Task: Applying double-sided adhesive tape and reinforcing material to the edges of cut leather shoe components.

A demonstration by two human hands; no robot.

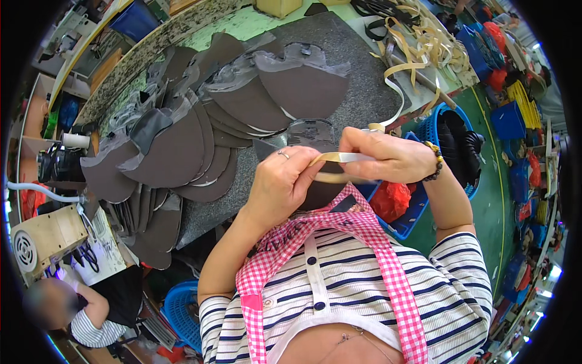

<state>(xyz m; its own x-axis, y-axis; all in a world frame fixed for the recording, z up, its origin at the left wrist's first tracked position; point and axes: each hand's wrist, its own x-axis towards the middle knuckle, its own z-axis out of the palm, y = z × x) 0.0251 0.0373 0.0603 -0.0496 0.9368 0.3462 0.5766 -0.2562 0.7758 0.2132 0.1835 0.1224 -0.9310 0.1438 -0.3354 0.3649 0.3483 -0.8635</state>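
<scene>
Our two hands are raised in front of the chest, near each other, each pinching the same pale yellow strip (345, 157) between thumb and fingers. The left hand (280, 177), with a ring on one finger, grips one end of the visible stretch; the right hand (393, 155), with a beaded bracelet (438, 162) at the wrist, grips the other, so the strip spans the small gap between them. Below it we see a second, blurred pale band.

Just beyond our hands, dark brown curved panels (303, 88) with greyish, glossy edges lie overlapped in stacks on a speckled grey mat (371, 85) on the table (245, 29). At the table's far right we see a tangled heap of cream strips (427, 45); one trails down toward our right hand, but we cannot tell whether it joins the held strip.

To our right, a red plastic bag (390, 201) sits in a blue crate (418, 213), near a round blue basket (428, 131) holding black items. At lower left, another person (94, 318) sits near scissors (89, 258).
</scene>
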